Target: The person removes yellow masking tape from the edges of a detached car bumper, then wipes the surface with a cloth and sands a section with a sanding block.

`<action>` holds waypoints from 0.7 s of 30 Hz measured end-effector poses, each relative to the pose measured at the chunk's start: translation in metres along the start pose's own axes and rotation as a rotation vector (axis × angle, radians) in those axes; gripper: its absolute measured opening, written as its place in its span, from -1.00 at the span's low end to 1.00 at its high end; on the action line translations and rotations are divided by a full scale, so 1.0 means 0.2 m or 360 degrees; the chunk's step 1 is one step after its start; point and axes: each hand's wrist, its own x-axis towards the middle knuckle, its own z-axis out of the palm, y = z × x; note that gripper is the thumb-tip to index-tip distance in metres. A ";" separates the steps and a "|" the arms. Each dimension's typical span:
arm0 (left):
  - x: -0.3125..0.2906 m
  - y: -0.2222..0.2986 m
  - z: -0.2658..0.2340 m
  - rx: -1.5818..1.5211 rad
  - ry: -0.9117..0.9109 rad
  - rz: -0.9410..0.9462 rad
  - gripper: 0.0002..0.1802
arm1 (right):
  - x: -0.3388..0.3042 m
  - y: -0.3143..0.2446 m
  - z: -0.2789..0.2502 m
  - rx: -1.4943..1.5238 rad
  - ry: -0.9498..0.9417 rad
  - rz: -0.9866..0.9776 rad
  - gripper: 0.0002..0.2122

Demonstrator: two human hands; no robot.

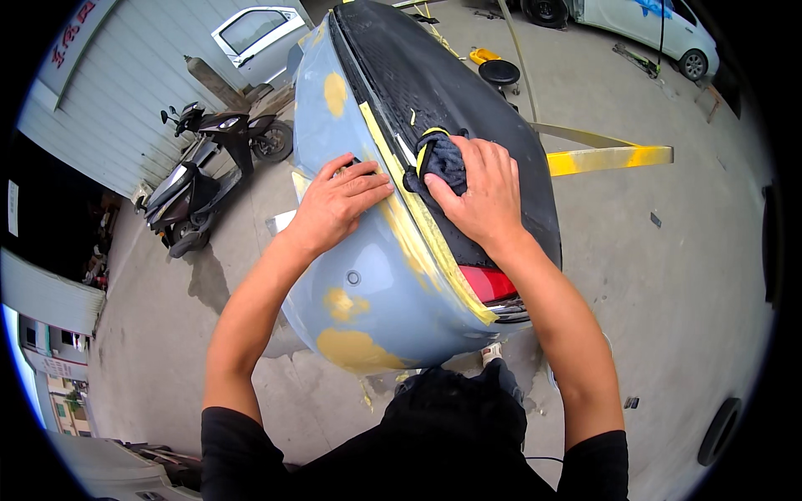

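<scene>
A grey-blue car bumper [376, 288] with tan filler patches lies in front of me, edged by yellow masking tape [430, 242]. My left hand [338, 204] rests on the bumper beside the tape, its fingers bent over a small dark thing that is mostly hidden. In my right hand [484, 188] a bunched dark cloth [444, 163] with a yellow edge is gripped. That hand is over the black cover [501, 125] to the right of the tape. A red tail light [487, 285] shows below my right wrist.
A yellow-ended bar [618, 159] juts out to the right. Beyond the car stands a black round stool [499, 73]. To the left are a parked scooter [209, 171], a gas cylinder [213, 82] and a loose white car door [259, 37]. A white car [635, 29] is at the back right.
</scene>
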 end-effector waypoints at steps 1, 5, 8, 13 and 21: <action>-0.01 0.03 0.02 -0.0051 0.0005 -0.0008 -0.42 | 0.00 0.01 0.00 -0.0002 -0.0004 0.0007 -0.48; -0.04 0.21 0.01 -0.0143 0.0013 0.0098 -0.46 | -0.01 0.01 0.01 -0.0029 0.0025 -0.0023 -0.48; -0.05 0.24 0.03 -0.0181 0.0031 0.0133 -0.47 | 0.01 0.01 0.01 -0.0009 0.0007 0.0004 -0.48; -0.05 0.30 0.06 -0.0097 0.0026 0.0321 -0.60 | 0.00 0.02 0.01 -0.0027 0.0022 -0.0019 -0.47; 0.02 0.10 0.03 0.0133 0.0025 0.0065 -0.61 | -0.01 0.01 0.00 0.0005 -0.0008 -0.0002 -0.47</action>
